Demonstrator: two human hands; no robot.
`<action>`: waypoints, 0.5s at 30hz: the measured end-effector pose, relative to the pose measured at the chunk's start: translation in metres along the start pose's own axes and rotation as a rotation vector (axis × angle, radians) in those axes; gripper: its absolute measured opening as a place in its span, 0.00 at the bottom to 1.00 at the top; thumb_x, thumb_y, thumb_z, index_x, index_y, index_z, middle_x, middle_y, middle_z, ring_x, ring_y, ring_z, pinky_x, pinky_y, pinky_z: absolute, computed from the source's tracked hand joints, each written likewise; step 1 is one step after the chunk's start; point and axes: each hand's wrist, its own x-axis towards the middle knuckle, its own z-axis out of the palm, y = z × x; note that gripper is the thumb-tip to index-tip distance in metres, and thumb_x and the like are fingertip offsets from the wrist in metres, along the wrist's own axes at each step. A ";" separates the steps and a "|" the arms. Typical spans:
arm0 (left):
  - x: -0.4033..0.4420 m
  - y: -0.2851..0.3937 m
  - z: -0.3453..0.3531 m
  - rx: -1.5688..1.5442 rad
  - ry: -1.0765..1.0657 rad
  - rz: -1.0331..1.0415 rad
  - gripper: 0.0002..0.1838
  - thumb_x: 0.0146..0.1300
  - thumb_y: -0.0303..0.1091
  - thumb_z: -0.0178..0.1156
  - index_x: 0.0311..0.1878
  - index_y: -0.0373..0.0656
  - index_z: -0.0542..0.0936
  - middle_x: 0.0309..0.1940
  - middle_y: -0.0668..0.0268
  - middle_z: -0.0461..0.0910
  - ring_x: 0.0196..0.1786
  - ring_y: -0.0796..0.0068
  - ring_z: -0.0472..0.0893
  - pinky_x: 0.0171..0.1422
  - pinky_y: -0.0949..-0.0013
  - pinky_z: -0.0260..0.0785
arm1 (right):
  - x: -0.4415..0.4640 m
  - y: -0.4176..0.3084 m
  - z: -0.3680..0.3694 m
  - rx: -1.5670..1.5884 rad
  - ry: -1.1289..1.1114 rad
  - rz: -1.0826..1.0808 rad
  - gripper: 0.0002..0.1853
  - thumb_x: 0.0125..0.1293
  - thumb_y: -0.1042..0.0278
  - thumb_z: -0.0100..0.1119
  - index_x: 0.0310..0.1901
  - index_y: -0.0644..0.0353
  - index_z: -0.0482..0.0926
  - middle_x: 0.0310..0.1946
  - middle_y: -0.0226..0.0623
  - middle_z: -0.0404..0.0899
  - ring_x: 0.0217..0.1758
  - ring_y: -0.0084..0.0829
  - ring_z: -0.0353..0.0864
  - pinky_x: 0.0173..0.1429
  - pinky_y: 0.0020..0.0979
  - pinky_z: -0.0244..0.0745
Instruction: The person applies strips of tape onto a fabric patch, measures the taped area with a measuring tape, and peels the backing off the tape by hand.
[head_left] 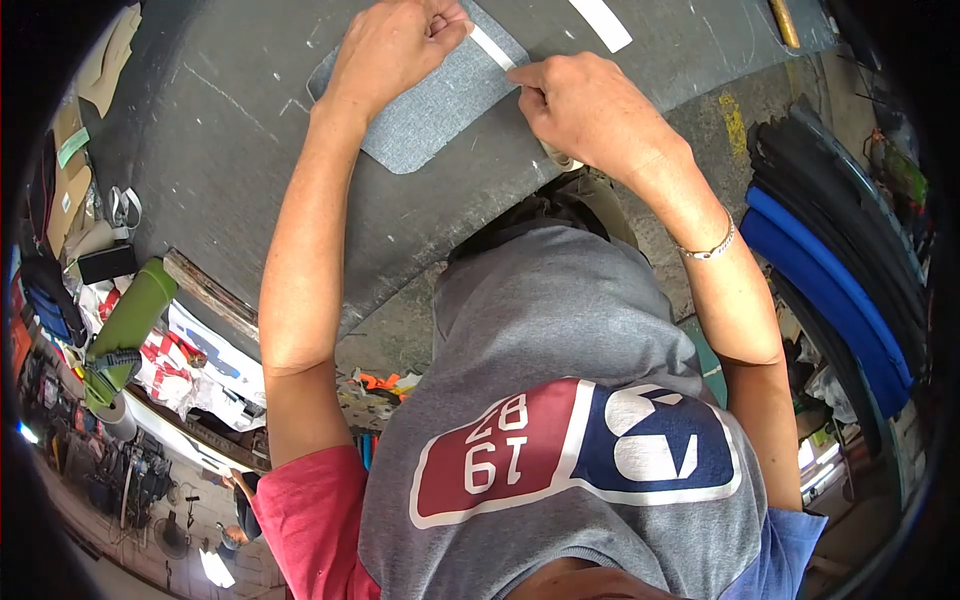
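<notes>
A grey fabric piece [430,120] with rounded corners lies on the dark work table. Along its right edge runs a narrow white strip [492,46]. My left hand [395,50] rests over the upper part of the fabric, its thumb and fingers pinched at the strip's far end. At the near end, my right hand [590,108] has its fingers curled, with the index fingertip and thumb closed at the strip by the fabric's edge. Its other fingertips are hidden beneath the hand.
A second white strip [602,24] and a wooden-looking stick [784,22] lie on the table [225,150]. Blue and black rolled sheets [830,290] stand at right. A green roll [130,320] and mixed materials are at left. Another person [240,510] is at lower left.
</notes>
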 end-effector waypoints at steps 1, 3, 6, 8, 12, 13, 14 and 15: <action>0.000 -0.001 0.000 0.002 0.005 0.009 0.12 0.65 0.39 0.66 0.39 0.39 0.86 0.30 0.47 0.83 0.35 0.44 0.85 0.40 0.49 0.75 | 0.000 -0.001 -0.001 0.004 0.000 0.003 0.17 0.69 0.69 0.57 0.55 0.61 0.89 0.32 0.57 0.86 0.40 0.55 0.88 0.53 0.48 0.84; 0.000 -0.002 0.001 0.006 0.014 0.028 0.12 0.65 0.39 0.66 0.39 0.39 0.85 0.30 0.47 0.83 0.35 0.45 0.85 0.40 0.49 0.75 | 0.000 -0.002 -0.003 0.012 -0.013 0.011 0.15 0.68 0.68 0.57 0.51 0.62 0.89 0.33 0.57 0.86 0.42 0.55 0.89 0.54 0.49 0.84; 0.000 -0.003 0.001 -0.002 0.026 0.046 0.12 0.64 0.39 0.66 0.37 0.39 0.84 0.30 0.48 0.83 0.35 0.45 0.84 0.39 0.49 0.74 | 0.000 -0.003 -0.006 0.016 -0.039 0.017 0.14 0.68 0.65 0.58 0.44 0.65 0.89 0.34 0.58 0.87 0.44 0.55 0.89 0.56 0.50 0.84; 0.000 0.001 -0.003 -0.001 -0.005 0.022 0.12 0.64 0.40 0.66 0.36 0.38 0.83 0.30 0.48 0.83 0.34 0.45 0.84 0.39 0.49 0.74 | 0.000 -0.002 -0.005 0.004 -0.040 0.013 0.14 0.69 0.65 0.58 0.44 0.65 0.89 0.34 0.58 0.87 0.44 0.55 0.89 0.56 0.50 0.84; 0.001 -0.002 0.001 0.004 0.004 0.015 0.13 0.64 0.40 0.67 0.35 0.38 0.82 0.28 0.49 0.82 0.33 0.44 0.83 0.38 0.49 0.73 | 0.000 -0.003 -0.006 0.012 -0.033 0.012 0.14 0.69 0.65 0.57 0.44 0.65 0.89 0.34 0.58 0.87 0.43 0.56 0.89 0.56 0.51 0.84; 0.001 -0.002 0.001 0.001 0.000 0.009 0.13 0.64 0.40 0.67 0.35 0.38 0.82 0.28 0.49 0.82 0.33 0.44 0.83 0.38 0.49 0.73 | 0.000 -0.002 -0.005 0.012 -0.034 0.015 0.14 0.69 0.65 0.57 0.44 0.65 0.89 0.34 0.58 0.87 0.43 0.56 0.89 0.56 0.51 0.84; 0.001 -0.002 0.000 -0.002 -0.004 0.004 0.13 0.64 0.40 0.67 0.35 0.38 0.82 0.28 0.49 0.82 0.33 0.45 0.83 0.38 0.49 0.73 | 0.000 -0.002 -0.004 0.013 -0.036 0.017 0.14 0.69 0.65 0.57 0.43 0.65 0.89 0.34 0.58 0.87 0.43 0.56 0.89 0.56 0.51 0.84; 0.001 -0.001 0.000 -0.006 -0.009 -0.003 0.13 0.64 0.40 0.67 0.35 0.38 0.82 0.28 0.49 0.82 0.33 0.45 0.83 0.38 0.49 0.73 | 0.000 -0.002 -0.004 0.013 -0.037 0.019 0.14 0.69 0.65 0.57 0.44 0.65 0.89 0.34 0.58 0.87 0.43 0.56 0.89 0.56 0.51 0.84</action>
